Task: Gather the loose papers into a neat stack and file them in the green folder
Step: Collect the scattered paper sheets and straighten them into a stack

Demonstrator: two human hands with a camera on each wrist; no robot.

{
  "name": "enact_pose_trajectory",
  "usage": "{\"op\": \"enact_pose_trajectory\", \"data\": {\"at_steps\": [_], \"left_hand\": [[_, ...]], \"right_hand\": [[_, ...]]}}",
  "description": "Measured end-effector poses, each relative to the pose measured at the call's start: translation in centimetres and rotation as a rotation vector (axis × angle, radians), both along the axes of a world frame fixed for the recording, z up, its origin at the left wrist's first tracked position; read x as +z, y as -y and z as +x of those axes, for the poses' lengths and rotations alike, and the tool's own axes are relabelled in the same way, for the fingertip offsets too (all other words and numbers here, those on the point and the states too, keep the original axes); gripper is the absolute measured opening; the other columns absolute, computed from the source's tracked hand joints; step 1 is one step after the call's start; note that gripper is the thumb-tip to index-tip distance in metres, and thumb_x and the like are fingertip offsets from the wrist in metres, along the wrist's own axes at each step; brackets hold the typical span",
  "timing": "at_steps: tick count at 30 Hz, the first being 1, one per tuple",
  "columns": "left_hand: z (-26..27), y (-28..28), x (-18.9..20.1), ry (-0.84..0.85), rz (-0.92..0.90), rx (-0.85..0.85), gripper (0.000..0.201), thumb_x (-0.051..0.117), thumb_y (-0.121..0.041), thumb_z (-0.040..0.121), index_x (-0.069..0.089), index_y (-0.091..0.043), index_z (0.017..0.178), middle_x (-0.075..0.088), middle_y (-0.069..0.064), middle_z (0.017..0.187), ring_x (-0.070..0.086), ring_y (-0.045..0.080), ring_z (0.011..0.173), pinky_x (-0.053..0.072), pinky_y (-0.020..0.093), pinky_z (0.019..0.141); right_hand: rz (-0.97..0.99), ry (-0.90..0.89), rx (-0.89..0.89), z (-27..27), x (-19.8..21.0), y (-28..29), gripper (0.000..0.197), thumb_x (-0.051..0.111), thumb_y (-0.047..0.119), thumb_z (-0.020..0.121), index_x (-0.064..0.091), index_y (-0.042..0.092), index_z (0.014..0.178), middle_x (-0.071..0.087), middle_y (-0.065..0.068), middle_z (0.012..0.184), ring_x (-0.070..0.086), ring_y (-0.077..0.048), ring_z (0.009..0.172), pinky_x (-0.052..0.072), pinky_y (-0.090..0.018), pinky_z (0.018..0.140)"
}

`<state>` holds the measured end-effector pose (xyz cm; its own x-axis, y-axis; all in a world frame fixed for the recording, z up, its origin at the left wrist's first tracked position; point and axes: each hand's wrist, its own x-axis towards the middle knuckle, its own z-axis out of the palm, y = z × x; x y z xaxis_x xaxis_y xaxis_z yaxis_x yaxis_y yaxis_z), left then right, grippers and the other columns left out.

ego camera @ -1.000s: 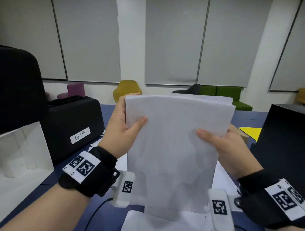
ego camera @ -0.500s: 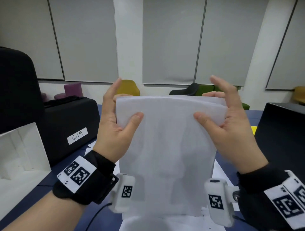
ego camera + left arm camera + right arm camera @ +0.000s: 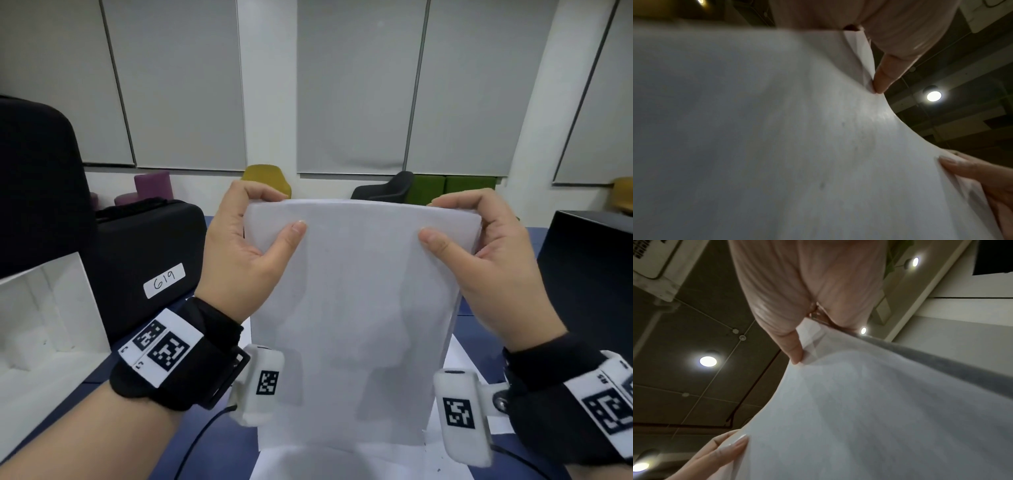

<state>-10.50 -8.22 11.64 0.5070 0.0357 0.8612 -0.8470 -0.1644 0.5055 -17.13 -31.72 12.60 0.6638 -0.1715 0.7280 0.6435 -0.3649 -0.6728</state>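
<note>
White paper stack (image 3: 356, 308): light, floppy. Left hand (image 3: 239, 253) & right hand (image 3: 493, 267) pinched top corners, thumbs in front; best gripped at side edges.

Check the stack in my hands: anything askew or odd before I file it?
Slightly. The paper stack, held upright by the left hand and right hand, bows along its top edge, and the right wrist view shows a sheet corner sticking out unaligned near the thumb. More sheets lie on the table, ungathered.
</note>
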Motion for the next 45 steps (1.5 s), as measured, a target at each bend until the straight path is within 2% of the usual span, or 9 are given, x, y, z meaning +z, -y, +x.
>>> {"op": "enact_pose_trajectory", "data": {"at_steps": [6, 13, 18, 22, 29, 35, 39, 42, 45], "left_hand": [[0.2, -0.4, -2.8, -0.268, -0.208, -0.348, 0.057, 0.078, -0.021, 0.071, 0.046, -0.026, 0.119, 0.064, -0.004, 0.111, 0.066, 0.013, 0.098, 0.057, 0.03, 0.078], [0.6, -1.3, -8.3, -0.759, -0.024, -0.499, 0.032, 0.081, -0.028, 0.068, 0.077, -0.02, 0.098, 0.075, 0.007, 0.106, 0.071, 0.027, 0.1, 0.056, 0.042, 0.089], [1.2, -0.6, -7.0, -0.723, -0.155, -0.457, 0.024, 0.079, -0.017, 0.076, 0.075, -0.012, 0.099, 0.075, 0.008, 0.104, 0.072, 0.027, 0.099, 0.056, 0.036, 0.082], [1.4, -0.4, -6.9, -0.718, -0.212, -0.506, 0.022, 0.076, -0.012, 0.078, 0.074, -0.013, 0.1, 0.075, 0.01, 0.105, 0.072, 0.026, 0.097, 0.058, 0.032, 0.078], [1.7, -0.4, -9.0, -0.734, -0.104, -0.52, 0.041, 0.08, -0.022, 0.067, 0.073, -0.011, 0.106, 0.074, 0.01, 0.108, 0.071, 0.028, 0.101, 0.056, 0.036, 0.084], [2.0, -0.3, -7.4, -0.699, -0.063, -0.6, 0.035, 0.08, -0.019, 0.066, 0.076, -0.022, 0.1, 0.074, 0.008, 0.109, 0.071, 0.025, 0.102, 0.055, 0.031, 0.082], [2.4, -0.6, -6.5, -0.675, -0.078, -0.608, 0.036, 0.081, -0.019, 0.063, 0.077, -0.021, 0.098, 0.074, 0.01, 0.108, 0.071, 0.027, 0.1, 0.056, 0.034, 0.082], [2.4, -0.6, -6.6, -0.679, -0.081, -0.586, 0.031, 0.08, -0.017, 0.067, 0.076, -0.017, 0.098, 0.074, 0.012, 0.106, 0.071, 0.027, 0.098, 0.054, 0.034, 0.08], [2.1, -0.2, -6.6, -0.647, -0.079, -0.559, 0.025, 0.073, -0.012, 0.075, 0.077, -0.021, 0.097, 0.075, 0.009, 0.106, 0.071, 0.026, 0.098, 0.055, 0.034, 0.082]], "right_hand": [[0.341, -0.191, 0.296, 1.1, -3.0, 1.0, 0.06, 0.072, 0.011, 0.067, 0.048, 0.021, 0.122, 0.067, 0.0, 0.114, 0.068, -0.018, 0.1, 0.059, -0.036, 0.077], [0.313, -0.426, 0.33, 2.3, -8.7, 0.7, 0.069, 0.091, 0.045, 0.051, 0.071, 0.012, 0.109, 0.073, -0.009, 0.11, 0.07, -0.029, 0.102, 0.058, -0.034, 0.081], [0.415, -0.3, 0.378, 3.0, -7.3, 0.7, 0.073, 0.089, 0.057, 0.045, 0.071, 0.014, 0.101, 0.075, -0.005, 0.1, 0.073, -0.021, 0.088, 0.057, -0.029, 0.068], [0.635, -0.105, 0.34, 3.6, -6.2, 1.6, 0.041, 0.078, 0.038, 0.06, 0.058, 0.012, 0.085, 0.072, 0.003, 0.077, 0.064, -0.008, 0.057, 0.05, -0.018, 0.047], [0.629, -0.264, 0.313, 3.6, -8.6, 1.1, 0.031, 0.05, 0.035, 0.085, 0.079, 0.024, 0.085, 0.076, -0.002, 0.096, 0.073, -0.013, 0.084, 0.058, -0.024, 0.067], [0.669, -0.284, 0.273, 3.9, -7.7, 0.7, 0.039, 0.04, 0.044, 0.093, 0.067, 0.023, 0.11, 0.073, 0.003, 0.111, 0.068, -0.013, 0.105, 0.057, -0.026, 0.085], [0.648, -0.268, 0.246, 4.3, -7.1, 0.9, 0.062, 0.051, 0.057, 0.079, 0.059, 0.018, 0.126, 0.068, -0.001, 0.123, 0.062, -0.019, 0.118, 0.049, -0.039, 0.1], [0.46, -0.241, 0.164, 4.3, -7.8, 0.4, 0.071, 0.068, 0.069, 0.063, 0.061, 0.021, 0.115, 0.07, 0.003, 0.115, 0.066, -0.017, 0.109, 0.054, -0.035, 0.089], [0.386, -0.21, 0.16, 4.3, -8.1, 0.0, 0.073, 0.084, 0.047, 0.057, 0.055, 0.018, 0.119, 0.071, 0.001, 0.113, 0.067, -0.022, 0.107, 0.054, -0.037, 0.087]]}}
